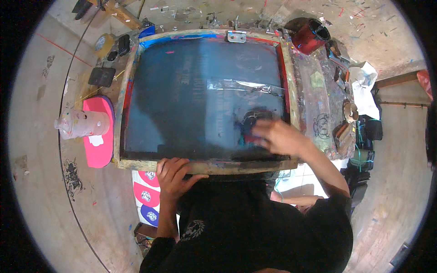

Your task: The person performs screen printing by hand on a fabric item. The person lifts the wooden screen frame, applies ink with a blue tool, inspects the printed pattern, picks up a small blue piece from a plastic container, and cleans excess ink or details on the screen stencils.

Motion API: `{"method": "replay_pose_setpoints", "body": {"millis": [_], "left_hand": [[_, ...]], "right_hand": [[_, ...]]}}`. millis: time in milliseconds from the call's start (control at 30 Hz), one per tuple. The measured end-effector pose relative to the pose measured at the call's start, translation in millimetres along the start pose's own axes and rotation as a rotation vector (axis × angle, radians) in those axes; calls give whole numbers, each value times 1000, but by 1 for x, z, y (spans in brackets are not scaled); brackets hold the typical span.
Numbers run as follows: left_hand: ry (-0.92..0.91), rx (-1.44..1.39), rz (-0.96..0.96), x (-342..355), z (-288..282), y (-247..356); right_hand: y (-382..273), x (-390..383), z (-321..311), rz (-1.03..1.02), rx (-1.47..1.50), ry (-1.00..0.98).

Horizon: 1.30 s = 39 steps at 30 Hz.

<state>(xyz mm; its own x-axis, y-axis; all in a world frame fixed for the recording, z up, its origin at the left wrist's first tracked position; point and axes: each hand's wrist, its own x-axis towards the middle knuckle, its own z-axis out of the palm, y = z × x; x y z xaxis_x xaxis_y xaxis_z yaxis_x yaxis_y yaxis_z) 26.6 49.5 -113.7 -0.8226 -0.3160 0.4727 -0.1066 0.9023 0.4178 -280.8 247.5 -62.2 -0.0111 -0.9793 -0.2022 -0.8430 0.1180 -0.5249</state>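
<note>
A screen-printing frame (223, 169) lies in front of me, its wooden rim stained blue and red around a dark blue-grey mesh (173, 104). At the near edge, my left hand (172, 175) grips the rim, fingers over the wood and thumb stretched along its front side. My right hand (280, 139) is over the lower right of the mesh, at a dark inky patch (252, 120). Motion smears its fingers, so whether they hold anything cannot be told. Shiny clear tape (246, 85) crosses the mesh above that patch. A metal hinge clamp (236, 37) holds the far rim.
To the left, a plastic bottle (86, 123) lies across pink sole-shaped pieces (98, 154). A tape roll (104, 44) sits farther back. A red ink-stained can (312, 36) stands far right. Printed pink and purple pieces (146, 195) show below the frame, left of my body.
</note>
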Motion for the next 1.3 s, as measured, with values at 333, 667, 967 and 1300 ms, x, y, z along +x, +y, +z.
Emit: {"method": "replay_pose_setpoints", "body": {"millis": [333, 667, 967, 1300], "left_hand": [[-6, -7, 26, 2, -1, -1], [20, -8, 15, 3, -3, 1], [4, -25, -15, 8, -9, 5], [28, -30, 10, 8, -10, 3]], "right_hand": [[-8, -10, 13, -46, -120, 114], [-19, -17, 11, -170, -70, 75], [-22, 2, 19, -144, -66, 169], [-11, 29, 6, -288, -136, 114]]}}
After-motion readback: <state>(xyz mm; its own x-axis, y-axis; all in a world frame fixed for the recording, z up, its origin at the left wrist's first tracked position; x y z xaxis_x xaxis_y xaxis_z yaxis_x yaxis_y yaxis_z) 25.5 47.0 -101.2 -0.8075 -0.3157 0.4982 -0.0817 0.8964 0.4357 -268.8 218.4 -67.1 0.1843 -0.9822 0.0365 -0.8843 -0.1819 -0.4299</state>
